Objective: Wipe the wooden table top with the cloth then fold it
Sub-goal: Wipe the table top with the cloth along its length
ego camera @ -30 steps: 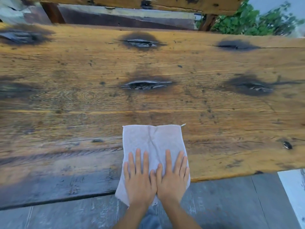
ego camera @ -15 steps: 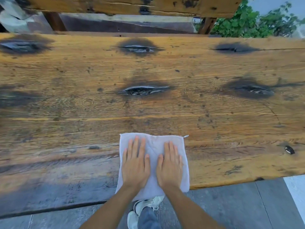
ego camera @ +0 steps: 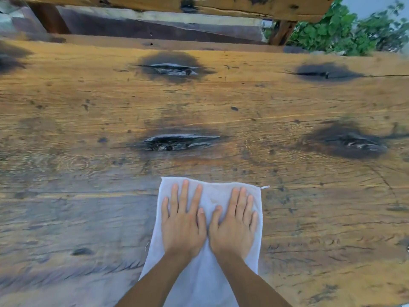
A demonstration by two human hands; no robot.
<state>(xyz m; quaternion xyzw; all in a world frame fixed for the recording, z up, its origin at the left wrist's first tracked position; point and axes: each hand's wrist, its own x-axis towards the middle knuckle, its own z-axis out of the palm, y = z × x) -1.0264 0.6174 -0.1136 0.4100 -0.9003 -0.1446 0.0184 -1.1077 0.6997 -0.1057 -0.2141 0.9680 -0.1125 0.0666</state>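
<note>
A white cloth (ego camera: 200, 282) lies flat on the wooden table top (ego camera: 309, 103), near the front middle. My left hand (ego camera: 182, 222) presses on the cloth's far left part with straight, spread fingers. Beside it, thumbs almost touching, my right hand (ego camera: 235, 224) presses flat on the cloth's far right part. Both forearms cross the cloth's near half. The cloth's far edge lies a little short of the central dark knot (ego camera: 180, 141).
The plank carries several dark burnt knots, one at the far middle (ego camera: 170, 68) and two on the right (ego camera: 349, 141). A wooden bench back (ego camera: 221, 5) stands beyond the far edge. Green plants (ego camera: 345, 34) grow at the far right.
Both hands have slid the cloth away from me across the table, from the front edge toward the central knot. The fingers stay flat on it throughout.
</note>
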